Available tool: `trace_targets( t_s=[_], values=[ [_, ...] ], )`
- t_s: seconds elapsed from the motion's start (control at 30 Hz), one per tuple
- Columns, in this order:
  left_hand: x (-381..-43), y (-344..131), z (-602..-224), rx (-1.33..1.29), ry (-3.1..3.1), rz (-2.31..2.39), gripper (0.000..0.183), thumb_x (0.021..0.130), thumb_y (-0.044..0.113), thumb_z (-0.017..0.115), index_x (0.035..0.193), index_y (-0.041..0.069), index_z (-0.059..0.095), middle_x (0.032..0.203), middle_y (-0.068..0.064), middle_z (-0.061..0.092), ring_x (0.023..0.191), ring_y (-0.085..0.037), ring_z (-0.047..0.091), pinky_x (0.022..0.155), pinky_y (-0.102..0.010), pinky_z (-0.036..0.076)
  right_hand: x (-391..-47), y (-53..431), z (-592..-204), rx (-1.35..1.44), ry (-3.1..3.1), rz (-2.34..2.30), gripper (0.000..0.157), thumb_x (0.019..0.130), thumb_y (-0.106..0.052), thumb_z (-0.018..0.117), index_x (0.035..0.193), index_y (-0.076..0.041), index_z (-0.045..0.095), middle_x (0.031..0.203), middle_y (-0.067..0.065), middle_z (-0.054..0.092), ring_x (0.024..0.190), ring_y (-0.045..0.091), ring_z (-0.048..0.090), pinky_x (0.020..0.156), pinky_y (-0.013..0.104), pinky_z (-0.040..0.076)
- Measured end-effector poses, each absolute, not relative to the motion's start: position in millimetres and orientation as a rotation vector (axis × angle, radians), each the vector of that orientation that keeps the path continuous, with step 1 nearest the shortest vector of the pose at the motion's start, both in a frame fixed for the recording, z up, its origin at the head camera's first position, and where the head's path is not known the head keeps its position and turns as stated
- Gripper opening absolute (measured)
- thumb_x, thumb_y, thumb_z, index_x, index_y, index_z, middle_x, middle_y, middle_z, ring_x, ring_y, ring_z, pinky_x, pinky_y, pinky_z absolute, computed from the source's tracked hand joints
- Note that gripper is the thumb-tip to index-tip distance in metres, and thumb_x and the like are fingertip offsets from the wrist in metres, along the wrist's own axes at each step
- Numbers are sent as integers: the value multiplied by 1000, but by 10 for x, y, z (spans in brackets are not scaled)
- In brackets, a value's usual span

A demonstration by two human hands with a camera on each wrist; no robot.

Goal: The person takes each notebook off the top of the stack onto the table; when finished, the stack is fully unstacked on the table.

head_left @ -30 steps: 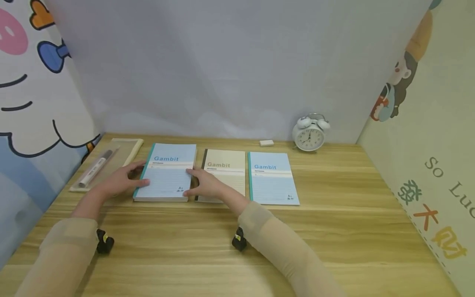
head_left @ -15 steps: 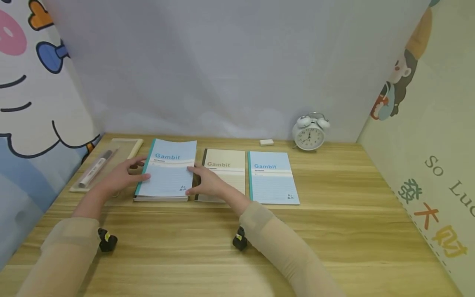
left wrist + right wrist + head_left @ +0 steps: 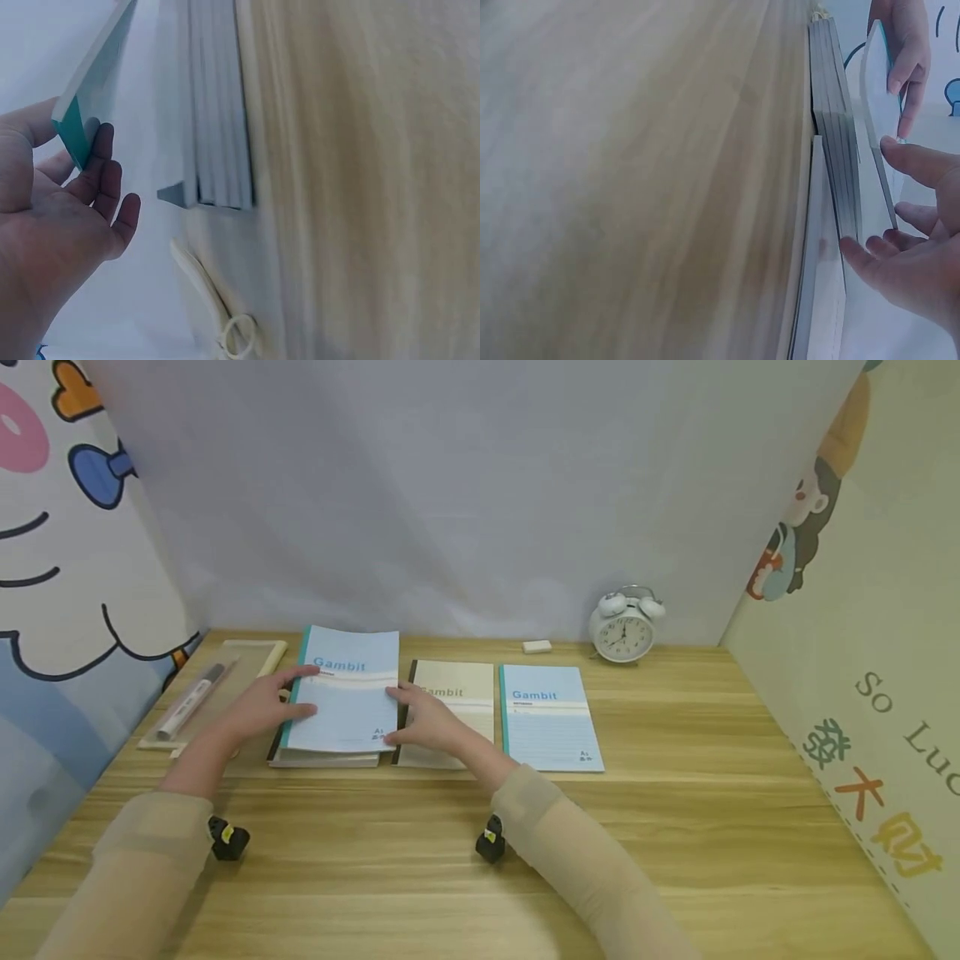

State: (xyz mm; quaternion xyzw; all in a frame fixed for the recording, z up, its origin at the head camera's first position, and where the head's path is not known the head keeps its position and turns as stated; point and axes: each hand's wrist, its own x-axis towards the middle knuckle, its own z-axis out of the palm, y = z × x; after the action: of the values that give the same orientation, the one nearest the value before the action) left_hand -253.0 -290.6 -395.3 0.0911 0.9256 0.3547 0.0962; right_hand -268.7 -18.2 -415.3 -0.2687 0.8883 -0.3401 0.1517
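Note:
Both hands hold a blue notebook [image 3: 345, 714] marked "Gambit", raised over a stack of notebooks [image 3: 217, 112] at the left of the table. Its teal spine edge is pinched between the thumb and fingers of my left hand [image 3: 258, 708]. My right hand [image 3: 438, 724] pinches the opposite edge, near the lower corner. In the right wrist view, a gap shows between the lifted notebook and the stack. Right of the stack lies a cream notebook [image 3: 450, 714] with a dark spine, partly covered by my right hand. Another blue notebook [image 3: 551, 731] lies beside it.
A translucent pouch [image 3: 258, 662] with pale trim lies at the far left, with a marker [image 3: 191, 702] on or in it. Toward the back are a white eraser [image 3: 537, 647] and a white twin-bell alarm clock [image 3: 624, 631]. A pale curtain [image 3: 450, 510] hangs behind the table.
The blue notebook has risen off the stack, uncovering the stack's lower edge and dark spine. Both hands have moved slightly right with it; the other notebooks stay put.

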Motion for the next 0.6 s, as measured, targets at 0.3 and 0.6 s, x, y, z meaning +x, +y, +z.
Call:
trace_targets(
  t_s=[0.3,0.6],
  values=[
    [-2517,-2802,-3819,302,2706,1175,87,92,31,61,153,11,1,140,-33,35,121,-46,44,92,-54,43,-2728,-41,-4056,-653,2422,-1342,73,81,-11,74,145,-12,39,156,6,22,109,20,59,76,22,51],
    [-2525,-2686,-3725,336,2705,1298,98,89,30,66,152,12,-7,138,-31,39,116,-41,47,97,-55,37,-2749,136,-3928,-659,2401,-1455,74,80,-7,75,144,-11,39,154,5,26,98,17,60,73,22,51]
  ],
)
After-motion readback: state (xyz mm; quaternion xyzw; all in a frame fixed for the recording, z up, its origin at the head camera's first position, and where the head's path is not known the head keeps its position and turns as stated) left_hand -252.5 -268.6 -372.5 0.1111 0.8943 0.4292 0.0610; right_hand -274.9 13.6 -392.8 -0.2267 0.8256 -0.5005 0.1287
